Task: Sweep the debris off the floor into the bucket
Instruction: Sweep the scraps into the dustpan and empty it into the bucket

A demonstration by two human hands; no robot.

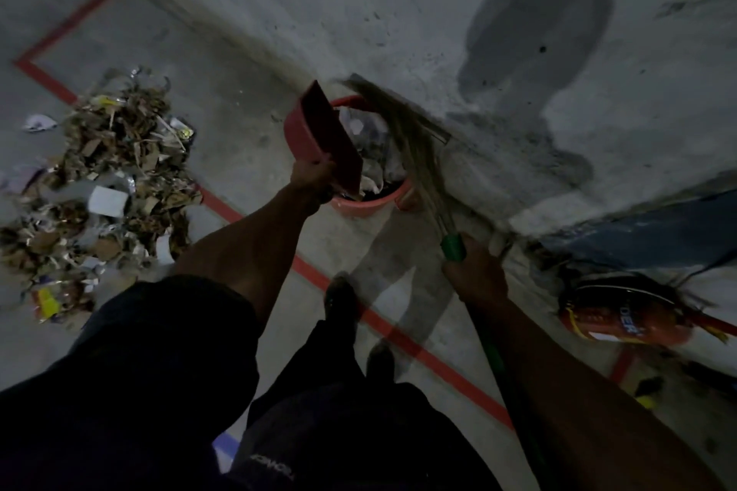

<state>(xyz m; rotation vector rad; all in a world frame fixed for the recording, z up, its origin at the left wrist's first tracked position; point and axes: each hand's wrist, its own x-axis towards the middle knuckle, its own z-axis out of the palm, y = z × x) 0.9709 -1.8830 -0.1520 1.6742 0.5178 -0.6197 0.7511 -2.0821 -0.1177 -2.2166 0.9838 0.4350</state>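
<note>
A red bucket stands on the concrete floor against the wall, with paper scraps inside. My left hand grips the handle of a red dustpan, tilted over the bucket's left rim. My right hand grips the green handle of a broom, whose straw bristles lie across the bucket's right side. A large pile of debris, cardboard bits, paper and foil, lies on the floor to the left.
A red taped line runs diagonally over the floor. A red fire extinguisher lies at the right by the wall. My feet stand just before the bucket. The wall rises close behind it.
</note>
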